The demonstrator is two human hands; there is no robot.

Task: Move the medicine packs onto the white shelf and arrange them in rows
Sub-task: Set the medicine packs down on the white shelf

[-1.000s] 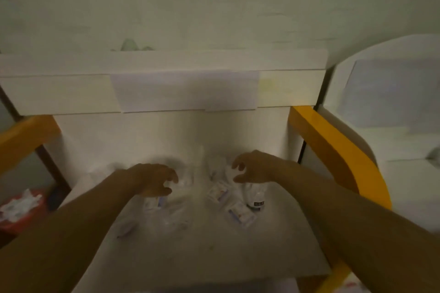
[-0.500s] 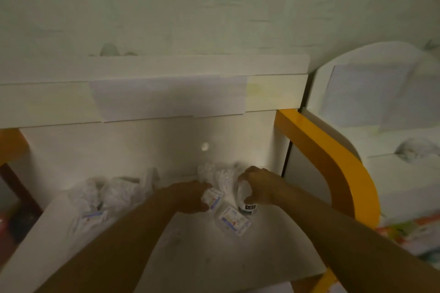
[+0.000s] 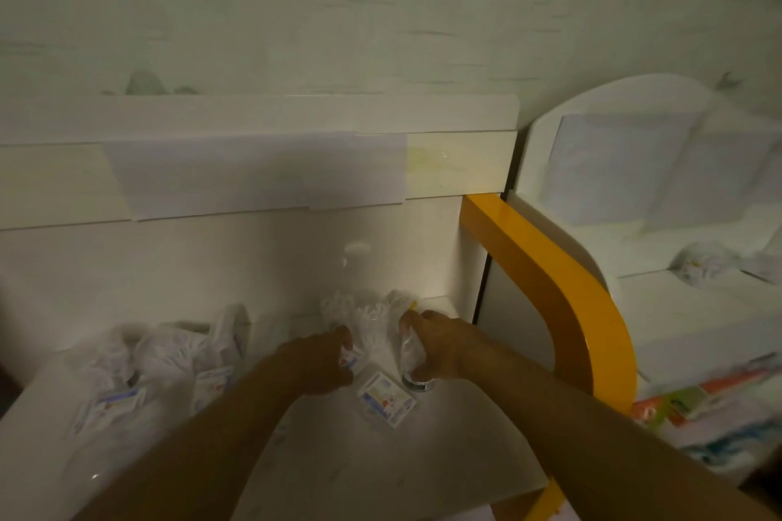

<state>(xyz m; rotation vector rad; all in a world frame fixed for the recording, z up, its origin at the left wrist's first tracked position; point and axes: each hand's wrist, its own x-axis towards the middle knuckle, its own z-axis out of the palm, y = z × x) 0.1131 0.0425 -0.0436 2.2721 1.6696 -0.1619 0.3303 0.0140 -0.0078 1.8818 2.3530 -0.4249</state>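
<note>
Progress is partial. Medicine packs [image 3: 122, 398] already lie on the white shelf [image 3: 423, 478], but in loose heaps, not rows: one cluster in crinkled plastic sits at the left, another bunch of clear wrapping [image 3: 359, 317] lies against the back panel, and a single printed pack [image 3: 386, 397] rests flat between the two hands. No orderly line is visible yet, so the arranging appears largely outstanding.

Left hand [image 3: 315, 364] is curled down over a small pack at the centre, fingers closed upon it. Right hand [image 3: 436, 351] is wrapped around a small bottle [image 3: 417, 381] standing upright near the shelf's right end, beside the yellow frame [image 3: 550, 275].

Against the frame half a second earlier, both hands hold much the same positions on the same items; the camera view has shifted slightly. A full second back, both hands were spread open above the scattered packs, gripping nothing.
</note>
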